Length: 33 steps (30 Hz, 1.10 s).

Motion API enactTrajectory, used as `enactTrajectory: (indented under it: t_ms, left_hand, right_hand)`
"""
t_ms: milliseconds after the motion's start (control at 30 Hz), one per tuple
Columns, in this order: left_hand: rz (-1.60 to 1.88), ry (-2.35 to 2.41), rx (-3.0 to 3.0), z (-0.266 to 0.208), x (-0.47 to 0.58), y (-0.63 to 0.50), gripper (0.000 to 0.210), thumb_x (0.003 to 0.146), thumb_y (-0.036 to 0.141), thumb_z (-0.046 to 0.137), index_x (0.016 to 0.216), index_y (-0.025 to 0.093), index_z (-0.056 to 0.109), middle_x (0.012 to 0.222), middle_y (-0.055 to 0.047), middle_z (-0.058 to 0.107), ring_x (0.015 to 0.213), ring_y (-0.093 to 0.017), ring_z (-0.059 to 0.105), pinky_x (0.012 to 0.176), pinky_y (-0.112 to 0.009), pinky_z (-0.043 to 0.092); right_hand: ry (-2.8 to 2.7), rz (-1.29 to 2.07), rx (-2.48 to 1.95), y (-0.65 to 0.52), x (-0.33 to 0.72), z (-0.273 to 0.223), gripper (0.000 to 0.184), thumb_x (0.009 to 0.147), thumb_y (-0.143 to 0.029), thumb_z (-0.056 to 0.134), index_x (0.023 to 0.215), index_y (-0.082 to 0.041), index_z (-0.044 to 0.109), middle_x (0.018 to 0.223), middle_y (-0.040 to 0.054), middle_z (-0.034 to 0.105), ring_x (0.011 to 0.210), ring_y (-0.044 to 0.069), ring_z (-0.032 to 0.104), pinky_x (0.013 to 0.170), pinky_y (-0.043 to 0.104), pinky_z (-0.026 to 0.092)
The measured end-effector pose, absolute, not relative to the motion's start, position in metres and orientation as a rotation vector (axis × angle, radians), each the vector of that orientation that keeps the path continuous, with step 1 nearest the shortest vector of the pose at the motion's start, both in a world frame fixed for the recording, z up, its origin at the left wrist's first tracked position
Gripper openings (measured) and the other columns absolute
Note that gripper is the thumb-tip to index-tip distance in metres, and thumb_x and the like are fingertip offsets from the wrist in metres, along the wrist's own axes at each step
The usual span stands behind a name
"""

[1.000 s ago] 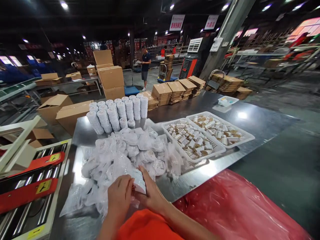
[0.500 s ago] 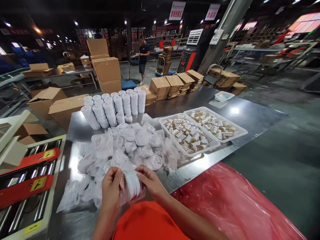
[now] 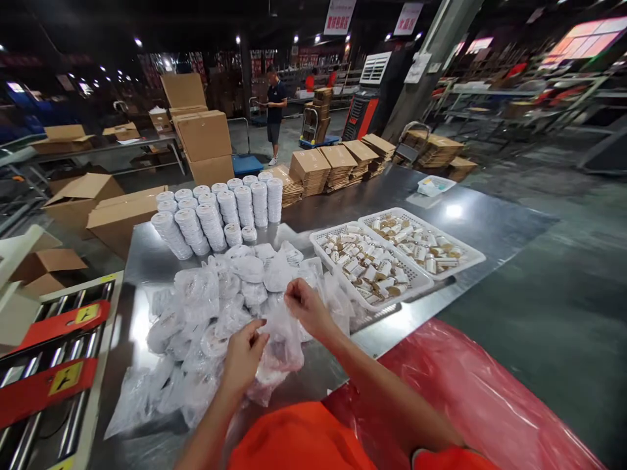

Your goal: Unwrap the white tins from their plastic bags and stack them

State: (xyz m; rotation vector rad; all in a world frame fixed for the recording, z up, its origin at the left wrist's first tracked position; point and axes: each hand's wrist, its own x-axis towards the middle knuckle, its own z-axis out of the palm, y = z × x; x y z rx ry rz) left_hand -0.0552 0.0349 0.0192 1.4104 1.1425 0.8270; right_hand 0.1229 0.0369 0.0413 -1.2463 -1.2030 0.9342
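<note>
Running along the left edge, a roller conveyor (image 3: 44, 385) with red bars sits beside the steel worktop (image 3: 490, 225). On the worktop's left half lies a heap of clear bagged goods (image 3: 206, 307), and behind it stand stacks of white discs (image 3: 215, 212).

The left hand (image 3: 243, 356) is low at the near side of the heap, fingers pinched on the lower edge of a clear bag (image 3: 281, 352). The right hand (image 3: 306, 307) is higher and further out, thumb and fingers closed on the bag's top edge, so the bag hangs stretched between the two hands, just above the worktop and in front of the heap. Something pale shows through the plastic at its bottom; what it is cannot be made out.

Half a second ago both hands were close together near the body, clasped round a bundle of white discs in plastic. Now they have drawn apart, the right lifted toward the heap, and the bag is pulled taut. That reads as the contents having dropped to the bottom of the bag, with its mouth now held up.

To the right stand two white baskets (image 3: 443, 274) of small bottles, flat cartons (image 3: 337, 166) behind them, and a red plastic sheet (image 3: 470, 398) at the near right.
</note>
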Motion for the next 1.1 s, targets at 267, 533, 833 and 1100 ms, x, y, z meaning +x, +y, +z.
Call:
enactTrajectory:
  t_ms: [267, 533, 833, 1100]
  left_hand:
    - [1.106, 1.116, 1.285, 0.057, -0.030, 0.149, 0.025, 0.074, 0.042, 0.055, 0.084, 0.019, 0.057, 0.052, 0.006, 0.049, 0.047, -0.010, 0.046, 0.050, -0.022, 0.039]
    - [0.841, 1.604, 1.324, -0.004, -0.080, 0.177, 0.008, 0.071, 0.024, 0.048, 0.077, 0.020, 0.049, 0.050, 0.001, 0.056, 0.042, -0.018, 0.056, 0.045, -0.030, 0.047]
    - [0.810, 1.826, 2.286, 0.041, -0.058, 0.184, 0.076, 0.085, 0.048, 0.054, 0.147, 0.012, 0.030, 0.153, -0.024, 0.025, 0.141, -0.040, 0.023, 0.111, -0.056, 0.027]
    - [-0.066, 1.434, 2.735, -0.006, -0.019, 0.222, 0.055, 0.089, 0.020, 0.044, 0.143, 0.023, 0.042, 0.152, -0.011, 0.039, 0.140, -0.040, 0.028, 0.104, -0.067, 0.031]
  right_hand:
    - [-1.337, 0.694, -1.096, 0.130, 0.116, 0.105, 0.011, 0.080, -0.027, 0.052, 0.089, -0.023, 0.047, 0.071, -0.0048, 0.048, 0.062, 0.012, 0.044, 0.059, 0.027, 0.036]
    - [-1.332, 0.785, -1.253, 0.127, 0.138, 0.048, 0.018, 0.075, -0.032, 0.058, 0.090, -0.021, 0.055, 0.078, -0.0012, 0.059, 0.070, 0.013, 0.054, 0.065, 0.028, 0.043]
    - [-0.824, 0.648, -1.650, 0.062, 0.241, -0.036, 0.024, 0.069, -0.042, 0.057, 0.080, -0.021, 0.054, 0.066, -0.0021, 0.054, 0.058, 0.014, 0.049, 0.052, 0.027, 0.039]
    - [-0.760, 0.520, -1.875, 0.019, 0.267, -0.073, 0.024, 0.071, -0.043, 0.051, 0.081, -0.021, 0.054, 0.068, -0.0014, 0.055, 0.060, 0.016, 0.052, 0.056, 0.029, 0.042]
